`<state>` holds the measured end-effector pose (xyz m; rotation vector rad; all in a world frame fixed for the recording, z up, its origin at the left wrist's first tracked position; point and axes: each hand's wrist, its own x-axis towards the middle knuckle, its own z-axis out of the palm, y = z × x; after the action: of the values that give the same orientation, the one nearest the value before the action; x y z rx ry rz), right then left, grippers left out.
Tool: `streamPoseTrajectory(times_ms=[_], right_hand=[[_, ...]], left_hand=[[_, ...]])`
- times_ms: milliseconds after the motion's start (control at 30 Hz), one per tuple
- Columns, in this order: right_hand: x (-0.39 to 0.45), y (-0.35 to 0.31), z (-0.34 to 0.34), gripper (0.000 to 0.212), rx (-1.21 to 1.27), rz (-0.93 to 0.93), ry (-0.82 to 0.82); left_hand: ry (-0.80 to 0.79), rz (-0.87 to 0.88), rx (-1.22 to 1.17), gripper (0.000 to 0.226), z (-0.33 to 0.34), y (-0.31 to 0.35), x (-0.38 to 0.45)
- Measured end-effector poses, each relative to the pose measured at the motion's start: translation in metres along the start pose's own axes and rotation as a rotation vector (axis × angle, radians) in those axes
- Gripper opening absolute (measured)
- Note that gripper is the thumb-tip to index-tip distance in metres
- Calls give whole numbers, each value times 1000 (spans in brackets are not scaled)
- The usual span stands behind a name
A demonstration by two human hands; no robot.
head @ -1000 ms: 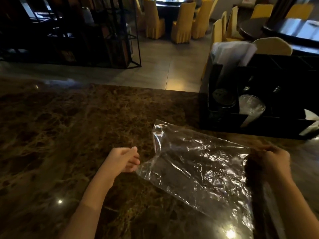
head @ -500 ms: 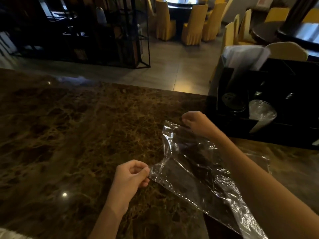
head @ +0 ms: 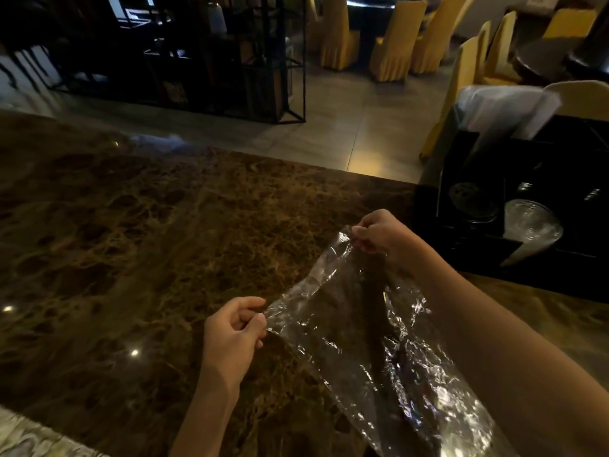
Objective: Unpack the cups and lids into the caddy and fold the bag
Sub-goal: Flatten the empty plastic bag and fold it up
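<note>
A clear, crinkled plastic bag (head: 356,328) lies spread on the brown marble counter (head: 131,245), its left edge lifted. My left hand (head: 234,331) pinches the bag's near left corner. My right hand (head: 379,232) pinches the far left corner, with my forearm reaching across above the bag. The black caddy (head: 534,258) stands at the right. In its compartments I see a stack of clear cups (head: 530,225) lying tilted, and dark round lids (head: 471,199) to their left.
A white plastic-wrapped bundle (head: 504,110) stands in the caddy's back. Beyond the counter's far edge are a tiled floor, a black metal shelf (head: 211,61) and yellow-covered chairs (head: 395,41) around dark tables. Bare marble stretches to the left.
My right hand went from the bag's right edge across to its far left corner and took hold. My left hand closed on the near left corner. The bag's left edge has risen.
</note>
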<state>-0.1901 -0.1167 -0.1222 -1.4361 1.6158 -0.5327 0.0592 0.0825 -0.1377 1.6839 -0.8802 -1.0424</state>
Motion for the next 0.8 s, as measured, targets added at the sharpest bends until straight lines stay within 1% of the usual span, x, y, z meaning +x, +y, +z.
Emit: streamPoseTrajectory(times_ms=[133,267,333,433,467,533,600,633,700,800], right_hand=[[0,9,1,22,-17,1,36],[1,17,10,20,15,-50,84],[0,17,11,19,48,-102,90],[0,15,9,13,43,-146,113],[0,14,8,11,25,-153,132],[-2,11,7,10,-36,-169,175],[-9,6,9,16,-146,-196,232],[-16,1,12,20,-202,-213,254],[-39,-5,25,25,-261,-240,285],[-96,8,61,33,-267,-249,299]], left_hand=[[43,0,-1,26,-5,-10,4],[104,-73,-70,16,0,-16,14],[74,-95,-73,11,1,-16,18],[28,-63,-27,17,2,-16,18],[36,-54,-18,19,3,-16,17],[99,-53,-47,18,4,-19,12],[160,-71,-100,18,7,-21,6],[160,-83,-122,18,9,-22,2],[101,-112,-145,20,14,-23,-8],[-11,-112,-41,25,19,-26,-25]])
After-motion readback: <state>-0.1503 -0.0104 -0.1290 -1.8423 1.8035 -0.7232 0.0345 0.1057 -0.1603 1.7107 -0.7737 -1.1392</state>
